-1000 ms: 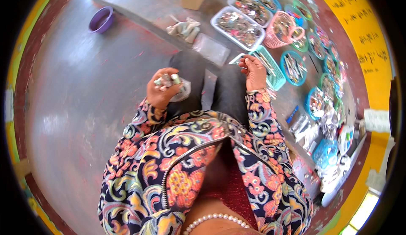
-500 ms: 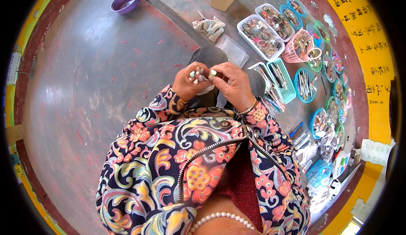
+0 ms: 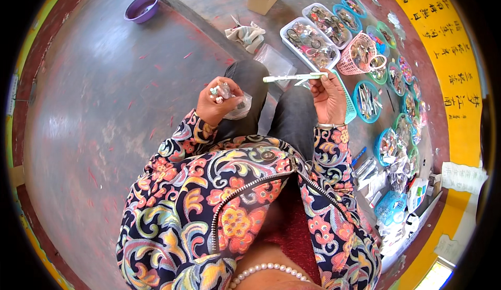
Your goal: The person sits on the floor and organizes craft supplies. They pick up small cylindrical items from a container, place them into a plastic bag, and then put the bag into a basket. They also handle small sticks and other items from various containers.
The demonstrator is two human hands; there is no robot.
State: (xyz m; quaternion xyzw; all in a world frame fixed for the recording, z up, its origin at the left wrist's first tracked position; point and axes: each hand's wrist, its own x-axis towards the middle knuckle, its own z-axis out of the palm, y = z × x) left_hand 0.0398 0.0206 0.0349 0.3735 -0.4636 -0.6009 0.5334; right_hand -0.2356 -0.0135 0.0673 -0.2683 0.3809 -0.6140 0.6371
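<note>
In my left hand (image 3: 210, 110), fingers wrapped round them, is a bundle of pens (image 3: 219, 92) with several pale caps or ends pointing up. Clear plastic wrapping (image 3: 241, 108) sticks out from the bundle beside my thumb. My right hand (image 3: 332, 102) is raised to the right, apart from the left, and pinches one end of a slim pale green and white pen (image 3: 289, 77). The pen lies nearly level, its other end pointing left above my knees. A turquoise basket (image 3: 346, 94) is partly hidden behind my right hand.
To the right stand white trays (image 3: 290, 42) of small goods, a pink basket (image 3: 348, 60) and a round blue basket (image 3: 359, 104) of pens. A clear plastic bag (image 3: 269, 57), a cloth (image 3: 250, 40), a cardboard box (image 3: 261, 3) and a purple basin (image 3: 136, 16) lie ahead on the floor.
My hands have moved apart. The right hand has gone to the right with the pen, which now shows full length, while the left hand with the bundle has shifted left.
</note>
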